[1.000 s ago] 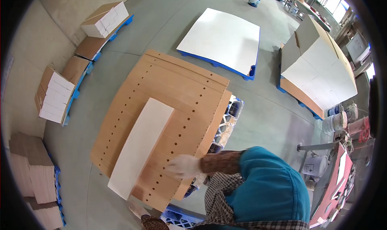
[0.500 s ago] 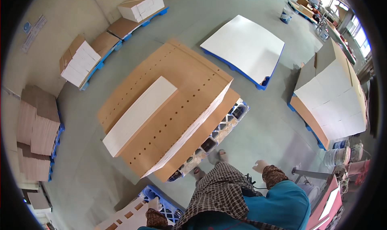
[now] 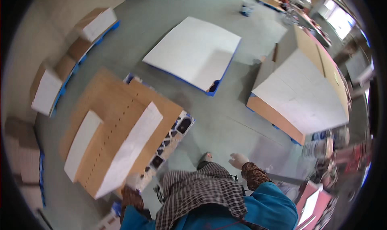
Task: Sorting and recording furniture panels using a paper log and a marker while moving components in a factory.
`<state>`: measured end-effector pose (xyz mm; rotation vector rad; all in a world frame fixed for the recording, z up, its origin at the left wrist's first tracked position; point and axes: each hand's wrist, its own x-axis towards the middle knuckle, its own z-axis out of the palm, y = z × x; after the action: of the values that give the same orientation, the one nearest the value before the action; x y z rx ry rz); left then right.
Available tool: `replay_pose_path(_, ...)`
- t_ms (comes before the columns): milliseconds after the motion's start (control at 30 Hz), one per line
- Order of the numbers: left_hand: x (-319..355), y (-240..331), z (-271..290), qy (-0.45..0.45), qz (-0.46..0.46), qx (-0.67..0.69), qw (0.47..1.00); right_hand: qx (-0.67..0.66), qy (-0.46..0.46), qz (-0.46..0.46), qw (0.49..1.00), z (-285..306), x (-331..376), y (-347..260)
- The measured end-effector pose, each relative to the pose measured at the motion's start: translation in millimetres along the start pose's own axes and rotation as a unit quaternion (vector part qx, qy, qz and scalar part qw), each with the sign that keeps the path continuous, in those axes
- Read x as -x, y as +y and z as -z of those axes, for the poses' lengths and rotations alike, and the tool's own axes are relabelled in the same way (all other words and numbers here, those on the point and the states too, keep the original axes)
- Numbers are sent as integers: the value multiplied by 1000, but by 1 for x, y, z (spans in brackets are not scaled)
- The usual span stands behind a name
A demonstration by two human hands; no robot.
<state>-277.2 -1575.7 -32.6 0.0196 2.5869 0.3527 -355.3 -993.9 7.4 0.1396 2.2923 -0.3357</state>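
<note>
**Left grip on the sheet's near corner, right hand free**

Gripping at the near corner, the left hand (image 3: 133, 181) wears a pale glove and seems closed on the edge of the white sheet (image 3: 131, 147), though blur and the sheet's own edge hide the fingers, so how firm the hold is I cannot tell. That sheet lies tilted across the top of the brown cardboard stack (image 3: 117, 121), its far corner up near the stack's right edge. A second white strip (image 3: 82, 143) lies further left on the same stack. The stack rests on a blue pallet (image 3: 177, 129) whose dark openings show along its right side.

The right hand (image 3: 238, 160), also gloved, hangs open over the grey floor (image 3: 225, 117), well apart from the sheet and holding nothing.

To handle this well, I judge that one corner hold is weak for so long a sheet: it will likely bend or slide. A second hold further along the long edge would keep it flat. Lifting evenly and keeping the sheet low over the stack should stop it catching air or scraping the cardboard beneath.

Beyond the stack lie a large white board (image 3: 193, 52) on another blue pallet and a tall white-topped stack (image 3: 302, 97) to the right.
</note>
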Motion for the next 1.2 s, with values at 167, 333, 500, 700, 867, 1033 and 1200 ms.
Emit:
replay_pose_path(167,-110,17,-24,-33,-71,99,992,-82,81,56,992,106,-77,22)
replay_pose_path(333,-181,71,-40,-192,131,556,798,-84,97,127,984,191,-191,23)
replay_pose_path(500,-258,103,-90,-60,47,233,969,-53,83,217,971,246,-323,24)
replay_pose_path(700,-378,185,-87,87,126,-25,988,-119,-56,124,984,301,-495,59)
replay_pose_path(867,-536,279,103,34,149,423,893,-186,-128,329,917,301,-723,155)
replay_pose_path(1033,-607,375,88,80,201,417,883,-424,-177,-219,861,327,-835,87)
replay_pose_path(1200,-609,449,10,-32,246,444,861,-539,-137,-171,813,300,-942,111)
